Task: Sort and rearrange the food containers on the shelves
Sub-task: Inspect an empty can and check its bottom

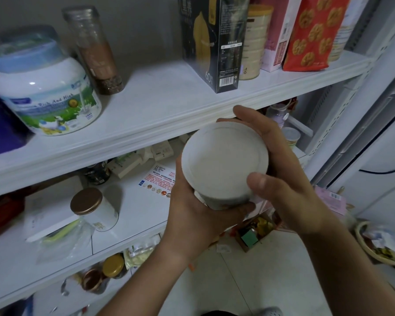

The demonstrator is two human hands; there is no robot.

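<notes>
I hold a round can with a white lid [225,160] in both hands, in front of the white shelves and just below the upper shelf's [160,110] front edge. My left hand [196,215] grips it from below and the left side. My right hand [281,169] wraps its right side, thumb on the lid's near rim. The can's body is mostly hidden by my fingers.
The upper shelf holds a big white milk-powder tub [48,96], a tall glass jar [96,51], a black carton [214,42], a cream tin [255,42] and a red snack bag [312,33]. The middle shelf [132,215] carries a gold-lidded jar [94,208], packets and a plastic bag. A basket [376,245] stands on the floor at right.
</notes>
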